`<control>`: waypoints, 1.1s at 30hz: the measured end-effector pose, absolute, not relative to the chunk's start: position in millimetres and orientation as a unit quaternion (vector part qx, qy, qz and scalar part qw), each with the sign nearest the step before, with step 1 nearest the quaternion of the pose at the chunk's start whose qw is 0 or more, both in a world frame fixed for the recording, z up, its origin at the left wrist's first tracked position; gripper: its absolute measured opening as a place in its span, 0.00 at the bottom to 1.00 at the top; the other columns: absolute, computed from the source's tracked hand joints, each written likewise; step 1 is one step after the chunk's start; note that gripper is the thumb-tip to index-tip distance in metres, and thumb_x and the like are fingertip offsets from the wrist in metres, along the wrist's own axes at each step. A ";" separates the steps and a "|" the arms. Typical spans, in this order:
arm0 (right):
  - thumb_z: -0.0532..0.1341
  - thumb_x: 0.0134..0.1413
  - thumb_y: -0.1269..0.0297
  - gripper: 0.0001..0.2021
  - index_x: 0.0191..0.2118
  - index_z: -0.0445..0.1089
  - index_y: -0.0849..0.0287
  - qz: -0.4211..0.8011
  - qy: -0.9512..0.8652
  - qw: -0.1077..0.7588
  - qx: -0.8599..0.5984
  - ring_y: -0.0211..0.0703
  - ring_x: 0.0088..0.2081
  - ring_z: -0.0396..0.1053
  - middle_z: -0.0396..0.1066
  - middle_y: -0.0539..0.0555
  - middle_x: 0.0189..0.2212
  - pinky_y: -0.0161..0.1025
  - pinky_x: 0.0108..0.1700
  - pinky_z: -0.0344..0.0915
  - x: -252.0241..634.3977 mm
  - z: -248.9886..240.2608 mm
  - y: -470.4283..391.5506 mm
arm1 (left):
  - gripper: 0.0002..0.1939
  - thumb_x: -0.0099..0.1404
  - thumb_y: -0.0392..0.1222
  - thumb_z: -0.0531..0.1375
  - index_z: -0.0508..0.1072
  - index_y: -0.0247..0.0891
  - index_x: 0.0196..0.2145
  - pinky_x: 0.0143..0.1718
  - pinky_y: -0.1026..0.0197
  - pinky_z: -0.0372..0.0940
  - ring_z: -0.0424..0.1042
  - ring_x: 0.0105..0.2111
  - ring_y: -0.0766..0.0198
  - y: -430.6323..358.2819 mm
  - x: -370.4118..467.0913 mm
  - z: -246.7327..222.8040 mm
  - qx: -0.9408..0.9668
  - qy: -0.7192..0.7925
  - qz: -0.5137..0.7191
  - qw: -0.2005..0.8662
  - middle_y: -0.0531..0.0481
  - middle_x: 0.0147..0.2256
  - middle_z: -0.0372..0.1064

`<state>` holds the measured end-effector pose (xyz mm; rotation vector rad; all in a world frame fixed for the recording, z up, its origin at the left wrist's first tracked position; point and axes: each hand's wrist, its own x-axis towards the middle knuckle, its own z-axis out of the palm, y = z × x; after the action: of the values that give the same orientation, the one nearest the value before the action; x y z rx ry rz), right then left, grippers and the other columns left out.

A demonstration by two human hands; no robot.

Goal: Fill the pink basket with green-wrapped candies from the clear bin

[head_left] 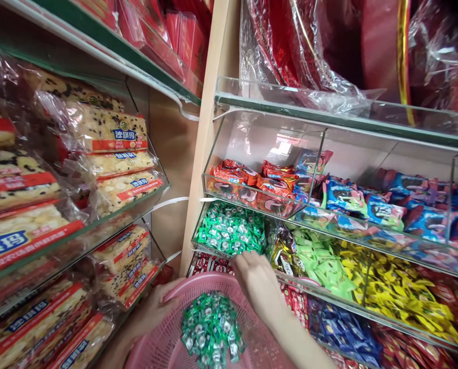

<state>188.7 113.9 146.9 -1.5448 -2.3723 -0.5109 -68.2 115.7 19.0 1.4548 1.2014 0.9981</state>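
Observation:
A pink plastic basket (209, 279) with a perforated wall stands low in the middle, and a heap of green-wrapped candies (213, 328) lies in it. My left hand (161, 300) is closed on the basket's left rim. Past the far rim, my right hand (254, 279) is at the front edge of a clear bin of matching green-wrapped candies (231, 225). The back of this hand faces me; its fingertips are bent out of sight, so I cannot see whether anything is between them.
Packaged sachima cakes (113, 128) fill tilted shelves on the left. A wooden post (201, 133) divides them from glass-fronted bins of red-wrapped snacks (252, 179), blue packets (346, 197), yellow candies (394, 279) and dark blue candies (342, 328) on the right.

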 end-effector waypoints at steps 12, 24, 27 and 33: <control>0.52 0.52 0.79 0.14 0.31 0.75 0.64 -0.260 -0.746 -0.022 -0.613 0.51 0.39 0.62 0.72 0.64 0.32 0.46 0.40 0.48 195.6 171.2 156.9 | 0.26 0.59 0.46 0.59 0.66 0.38 0.55 0.58 0.56 0.56 0.60 0.57 0.51 115.9 -69.1 23.4 0.647 0.465 0.384 0.467 0.47 0.56 0.65; 0.53 0.55 0.76 0.11 0.34 0.73 0.65 -0.257 -0.723 -0.022 -0.641 0.49 0.40 0.60 0.70 0.64 0.35 0.44 0.40 0.47 198.4 198.2 141.5 | 0.24 0.61 0.41 0.56 0.65 0.44 0.55 0.55 0.60 0.60 0.66 0.53 0.56 111.0 -69.7 39.5 0.673 0.462 0.358 0.453 0.54 0.54 0.67; 0.53 0.56 0.75 0.10 0.34 0.72 0.65 -0.270 -0.724 0.009 -0.635 0.48 0.39 0.60 0.69 0.63 0.34 0.44 0.39 0.48 200.2 207.0 131.7 | 0.23 0.61 0.41 0.56 0.65 0.43 0.55 0.53 0.60 0.62 0.68 0.51 0.56 110.4 -66.7 44.9 0.672 0.447 0.359 0.468 0.52 0.52 0.69; 0.53 0.58 0.71 0.09 0.32 0.69 0.59 -0.125 -0.828 0.096 -0.538 0.43 0.37 0.61 0.68 0.54 0.32 0.38 0.37 0.51 195.5 182.7 103.7 | 0.25 0.61 0.44 0.57 0.65 0.39 0.56 0.54 0.57 0.61 0.70 0.48 0.54 111.3 -65.2 47.0 0.656 0.451 0.361 0.486 0.48 0.48 0.73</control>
<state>195.5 103.7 182.7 -1.5939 -2.4536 -0.3694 -65.2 111.3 47.0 1.5957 1.0978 0.8775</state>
